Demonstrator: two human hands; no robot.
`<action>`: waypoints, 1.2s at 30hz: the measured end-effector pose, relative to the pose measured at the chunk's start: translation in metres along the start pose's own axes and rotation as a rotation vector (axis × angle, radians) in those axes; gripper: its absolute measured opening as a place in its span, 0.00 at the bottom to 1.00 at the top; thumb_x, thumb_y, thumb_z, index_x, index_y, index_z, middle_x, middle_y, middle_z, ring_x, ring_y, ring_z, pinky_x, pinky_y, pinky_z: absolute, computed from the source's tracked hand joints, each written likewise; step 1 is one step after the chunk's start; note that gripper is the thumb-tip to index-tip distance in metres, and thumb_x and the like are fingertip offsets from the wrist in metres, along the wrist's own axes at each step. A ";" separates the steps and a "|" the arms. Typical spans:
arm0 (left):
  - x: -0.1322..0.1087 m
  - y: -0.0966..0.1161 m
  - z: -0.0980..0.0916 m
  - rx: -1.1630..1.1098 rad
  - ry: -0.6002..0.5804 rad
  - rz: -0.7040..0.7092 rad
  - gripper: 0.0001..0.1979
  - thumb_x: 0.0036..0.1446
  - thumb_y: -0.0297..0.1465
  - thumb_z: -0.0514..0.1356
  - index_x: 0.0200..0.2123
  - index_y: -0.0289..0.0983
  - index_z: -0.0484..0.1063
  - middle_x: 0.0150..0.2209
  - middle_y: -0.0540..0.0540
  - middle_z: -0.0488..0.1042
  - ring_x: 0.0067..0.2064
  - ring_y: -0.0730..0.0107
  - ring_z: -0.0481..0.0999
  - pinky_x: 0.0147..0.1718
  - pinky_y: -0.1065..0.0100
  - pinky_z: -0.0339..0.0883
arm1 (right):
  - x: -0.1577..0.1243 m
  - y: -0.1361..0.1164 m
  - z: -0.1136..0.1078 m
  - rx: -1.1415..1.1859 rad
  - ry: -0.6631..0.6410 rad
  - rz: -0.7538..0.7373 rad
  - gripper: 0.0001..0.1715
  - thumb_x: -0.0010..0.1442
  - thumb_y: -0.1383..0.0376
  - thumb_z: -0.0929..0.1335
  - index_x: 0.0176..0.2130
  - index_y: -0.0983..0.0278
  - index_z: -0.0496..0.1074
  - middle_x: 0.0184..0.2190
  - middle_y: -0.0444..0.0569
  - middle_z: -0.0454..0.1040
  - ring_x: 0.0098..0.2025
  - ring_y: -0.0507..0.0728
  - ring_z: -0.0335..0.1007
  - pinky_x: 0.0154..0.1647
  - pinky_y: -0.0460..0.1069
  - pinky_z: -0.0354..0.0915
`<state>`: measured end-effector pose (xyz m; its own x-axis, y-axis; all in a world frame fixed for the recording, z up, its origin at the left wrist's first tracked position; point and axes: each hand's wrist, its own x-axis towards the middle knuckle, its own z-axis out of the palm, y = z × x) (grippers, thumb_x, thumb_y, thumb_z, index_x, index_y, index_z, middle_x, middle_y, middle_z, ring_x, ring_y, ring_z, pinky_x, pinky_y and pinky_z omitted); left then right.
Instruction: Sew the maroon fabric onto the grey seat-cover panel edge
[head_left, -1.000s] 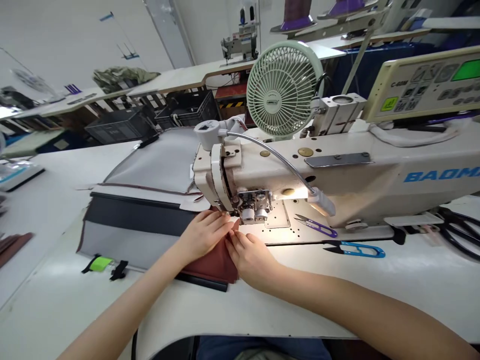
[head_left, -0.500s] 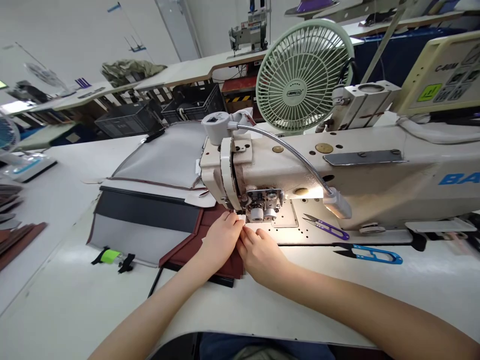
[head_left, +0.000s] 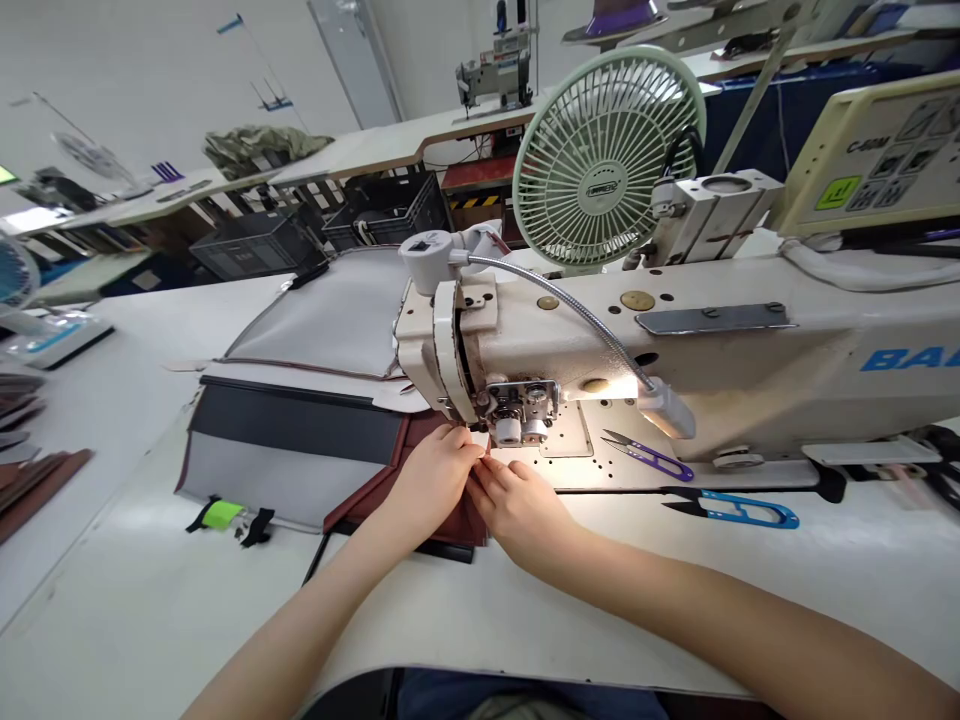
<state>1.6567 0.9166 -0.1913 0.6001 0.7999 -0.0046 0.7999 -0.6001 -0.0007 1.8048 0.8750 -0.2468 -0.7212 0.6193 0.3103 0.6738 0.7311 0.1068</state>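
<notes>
Both grips, left hand and right hand, are pinching maroon fabric closed beneath the sewing machine, scissors lying right.

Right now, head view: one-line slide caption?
Left hand and right hand pinch maroon fabric beneath the sewing machine head; thread snips lie nearby.

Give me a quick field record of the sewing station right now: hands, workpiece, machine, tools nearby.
left hand: resting on the maroon fabric, fingertips at the presser foot
right hand: fingertips meeting the left hand's beside the needle area
sewing machine: lamp lit over the needle plate
grey panel: lies left of the maroon fabric
purple snips: on the machine bed
blue snips: on the table, in front of the machine
green fan: behind the machine
</notes>
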 end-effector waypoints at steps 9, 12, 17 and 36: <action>0.009 0.002 0.013 -0.005 0.065 -0.078 0.11 0.58 0.21 0.52 0.32 0.35 0.74 0.33 0.44 0.71 0.37 0.62 0.70 0.35 0.65 0.65 | 0.007 0.006 0.011 -0.008 0.051 0.033 0.19 0.62 0.70 0.61 0.49 0.77 0.71 0.48 0.63 0.73 0.52 0.66 0.67 0.40 0.54 0.67; 0.008 -0.004 0.014 -0.068 0.106 -0.054 0.12 0.58 0.20 0.51 0.33 0.36 0.74 0.32 0.45 0.71 0.37 0.63 0.70 0.36 0.65 0.65 | 0.006 0.007 0.014 -0.008 0.065 0.026 0.21 0.61 0.70 0.61 0.51 0.77 0.69 0.50 0.64 0.71 0.53 0.67 0.67 0.42 0.55 0.67; 0.004 -0.006 0.013 -0.093 0.143 -0.024 0.13 0.59 0.20 0.50 0.34 0.36 0.75 0.32 0.45 0.72 0.37 0.64 0.71 0.36 0.66 0.66 | 0.002 0.005 0.014 0.000 0.088 0.014 0.23 0.61 0.69 0.61 0.52 0.79 0.68 0.51 0.66 0.70 0.54 0.68 0.66 0.43 0.56 0.66; -0.040 -0.075 0.031 0.125 0.253 -0.206 0.26 0.62 0.43 0.50 0.59 0.35 0.57 0.59 0.35 0.60 0.61 0.50 0.54 0.55 0.50 0.49 | 0.002 -0.001 0.015 0.009 0.060 -0.031 0.20 0.62 0.71 0.60 0.51 0.78 0.69 0.50 0.66 0.71 0.53 0.65 0.66 0.44 0.55 0.67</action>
<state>1.5720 0.9294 -0.2224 0.4206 0.8702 0.2566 0.9070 -0.4094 -0.0983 1.8001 0.8801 -0.2600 -0.7305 0.5787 0.3627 0.6499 0.7522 0.1087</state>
